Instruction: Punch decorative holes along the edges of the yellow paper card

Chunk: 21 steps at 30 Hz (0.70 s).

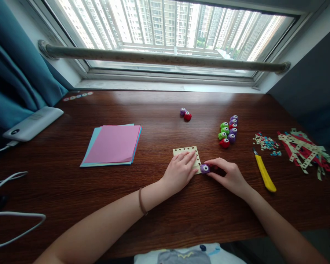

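Observation:
A small cream paper square with star-shaped holes along its edges lies on the dark wooden table. My left hand rests flat on it, fingers stretched out. My right hand pinches a small purple paper punch at the paper's lower right corner.
A stack of pink and blue paper sheets lies at left. Two punches sit mid-table and a cluster of several coloured punches to the right. A yellow utility knife, paper confetti and cut strips lie at right. A power bank and cables are at left.

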Tool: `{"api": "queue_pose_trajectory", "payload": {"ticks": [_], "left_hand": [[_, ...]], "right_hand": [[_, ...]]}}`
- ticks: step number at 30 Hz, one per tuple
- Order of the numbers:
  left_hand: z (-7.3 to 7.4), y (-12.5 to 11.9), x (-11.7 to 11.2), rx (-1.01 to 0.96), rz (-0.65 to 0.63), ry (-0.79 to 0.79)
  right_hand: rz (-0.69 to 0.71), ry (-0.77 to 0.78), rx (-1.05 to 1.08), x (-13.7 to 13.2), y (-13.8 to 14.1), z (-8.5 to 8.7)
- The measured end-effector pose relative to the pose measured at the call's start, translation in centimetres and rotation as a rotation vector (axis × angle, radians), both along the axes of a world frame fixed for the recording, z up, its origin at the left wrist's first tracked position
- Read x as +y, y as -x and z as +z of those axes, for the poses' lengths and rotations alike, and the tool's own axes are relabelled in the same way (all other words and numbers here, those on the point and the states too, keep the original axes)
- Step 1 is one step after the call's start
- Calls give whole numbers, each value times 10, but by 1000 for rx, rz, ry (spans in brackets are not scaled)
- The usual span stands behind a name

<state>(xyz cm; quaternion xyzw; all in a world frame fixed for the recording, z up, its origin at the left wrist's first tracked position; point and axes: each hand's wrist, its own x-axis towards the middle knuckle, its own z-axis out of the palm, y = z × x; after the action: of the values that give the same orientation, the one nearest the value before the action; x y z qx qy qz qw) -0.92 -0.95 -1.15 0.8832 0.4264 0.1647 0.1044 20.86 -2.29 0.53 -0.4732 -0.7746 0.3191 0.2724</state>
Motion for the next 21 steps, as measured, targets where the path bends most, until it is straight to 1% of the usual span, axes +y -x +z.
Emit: {"api": "queue_pose_trajectory", "payload": {"ticks": [3, 6, 14, 21], "left_hand": [[0, 0, 0, 13, -3, -3], [-1, 0, 0, 26, -9, -10], [-2, 0, 0, 54, -30, -39], [-2, -1, 0, 77, -26, -35]], "right_hand": [[36, -48, 22, 0, 1, -2], [27, -83, 36, 0, 4, -4], [16, -102, 22, 0, 5, -8], [22, -97, 26, 0, 5, -7]]}}
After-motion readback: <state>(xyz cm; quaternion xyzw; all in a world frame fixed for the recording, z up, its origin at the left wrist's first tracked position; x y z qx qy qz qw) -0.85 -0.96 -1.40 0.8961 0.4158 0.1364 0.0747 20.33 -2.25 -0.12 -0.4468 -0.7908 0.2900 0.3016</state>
